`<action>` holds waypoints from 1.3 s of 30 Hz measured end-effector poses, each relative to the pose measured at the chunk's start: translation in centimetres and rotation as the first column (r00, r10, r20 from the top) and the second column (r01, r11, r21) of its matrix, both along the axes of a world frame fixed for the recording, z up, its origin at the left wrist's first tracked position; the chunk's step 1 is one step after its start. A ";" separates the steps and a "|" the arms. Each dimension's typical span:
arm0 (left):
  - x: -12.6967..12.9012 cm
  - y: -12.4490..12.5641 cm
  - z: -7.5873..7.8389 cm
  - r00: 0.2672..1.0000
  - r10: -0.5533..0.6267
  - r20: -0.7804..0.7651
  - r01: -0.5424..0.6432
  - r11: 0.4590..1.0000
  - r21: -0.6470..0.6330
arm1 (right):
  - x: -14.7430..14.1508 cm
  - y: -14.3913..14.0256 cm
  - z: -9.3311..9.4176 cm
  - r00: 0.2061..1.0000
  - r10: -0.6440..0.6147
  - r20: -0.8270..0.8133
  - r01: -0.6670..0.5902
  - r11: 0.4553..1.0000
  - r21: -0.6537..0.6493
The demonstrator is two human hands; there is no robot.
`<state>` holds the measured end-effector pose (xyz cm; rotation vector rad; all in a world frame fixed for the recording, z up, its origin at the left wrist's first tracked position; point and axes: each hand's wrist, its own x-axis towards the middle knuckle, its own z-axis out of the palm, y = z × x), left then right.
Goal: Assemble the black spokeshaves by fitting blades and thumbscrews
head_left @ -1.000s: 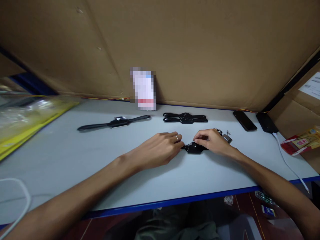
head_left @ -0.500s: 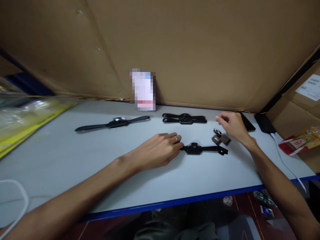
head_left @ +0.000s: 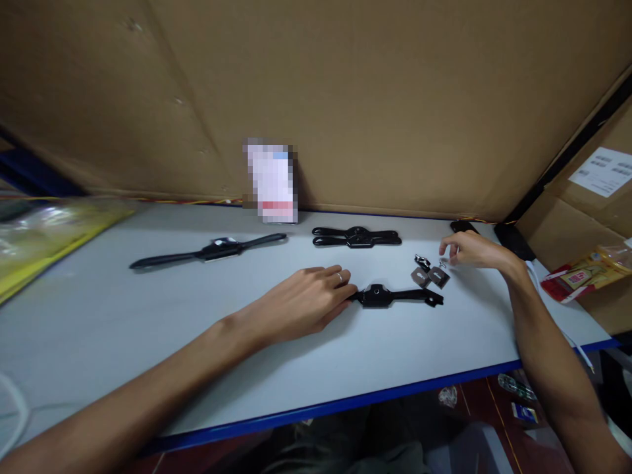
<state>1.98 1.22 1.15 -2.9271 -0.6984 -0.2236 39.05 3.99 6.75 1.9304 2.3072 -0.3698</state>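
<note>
My left hand [head_left: 316, 296] is closed around the left handle of a black spokeshave body [head_left: 376, 296], which lies on the table. A small black clamp piece [head_left: 433, 299] lies at the tip of its right handle. My right hand [head_left: 461, 250] hovers just above a few small screws [head_left: 442, 263], its fingers curved down and slightly apart, with nothing visible between them. Next to the screws are two flat grey blades [head_left: 438, 276] with slots. Small dark shiny parts [head_left: 421, 262] sit just behind the blades.
Two more black spokeshave bodies [head_left: 356, 237] lie together farther back, and another spokeshave [head_left: 217, 250] lies at left. A blurred upright phone-like screen [head_left: 274, 187] leans on the cardboard wall [head_left: 375, 105]. A dark phone [head_left: 464, 227] and a white cable [head_left: 577, 349] are at right.
My right hand has shifted down and right, uncovering the small screws beside the blades. My left hand keeps its grip on the spokeshave. The whole view has moved slightly.
</note>
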 end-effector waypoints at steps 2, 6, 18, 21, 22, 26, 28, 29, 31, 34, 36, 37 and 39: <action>0.0 0.0 0.0 1.000 0.003 -0.021 -0.002 1.000 0.010 | 0.1 0.1 0.0 1.000 0.011 -0.008 -0.011 0.999 -0.046; 0.0 -0.1 0.2 0.999 0.007 -0.033 -0.006 1.000 0.019 | -0.2 0.4 -0.5 0.998 0.044 -0.038 -0.045 0.999 -0.028; 0.1 0.1 -0.3 0.999 -0.030 0.025 0.029 0.999 0.035 | -1.9 0.0 -0.5 0.925 0.032 -0.378 -0.004 0.997 0.076; 0.1 0.1 -0.2 0.999 -0.040 0.031 0.039 0.999 0.036 | -4.6 -1.3 0.0 0.691 0.000 -0.723 -0.026 0.999 -0.025; 0.2 0.1 -0.1 0.999 -0.040 0.024 0.040 0.998 0.041 | -5.8 -1.7 -0.2 0.616 -0.014 -0.788 -0.043 0.998 -0.051; 0.2 0.0 0.1 0.999 -0.030 -0.038 0.032 0.997 0.069 | -10.0 -3.3 -2.0 0.530 -0.008 -0.848 -0.097 0.993 -0.070; 0.2 0.1 0.1 0.999 -0.034 -0.029 0.035 0.997 0.066 | -11.2 -3.6 -3.2 0.540 0.014 -0.842 -0.128 0.990 -0.066; 0.2 0.1 0.1 0.999 -0.037 -0.019 0.038 0.997 0.061 | -11.5 -3.7 -3.7 0.547 0.017 -0.837 -0.125 0.990 -0.061; 0.2 0.1 0.0 0.999 -0.041 -0.011 0.041 0.998 0.055 | -11.7 -3.7 -4.5 0.561 0.016 -0.828 -0.110 0.992 -0.055; 0.3 0.0 0.1 0.998 -0.028 -0.049 0.031 0.997 0.068 | -11.6 -3.5 -4.9 0.566 0.012 -0.824 -0.107 0.992 -0.059; 0.3 -0.1 0.2 0.996 -0.015 -0.083 0.022 0.996 0.085 | -11.5 -3.4 -4.9 0.560 0.010 -0.828 -0.107 0.992 -0.060; 0.4 -0.1 0.3 0.995 -0.010 -0.096 0.019 0.996 0.091 | -11.5 -3.4 -4.9 0.558 0.010 -0.830 -0.104 0.993 -0.058; 0.4 -0.2 0.4 0.994 -0.006 -0.108 0.016 0.995 0.094 | -11.5 -3.4 -5.0 0.558 0.006 -0.830 -0.101 0.993 -0.061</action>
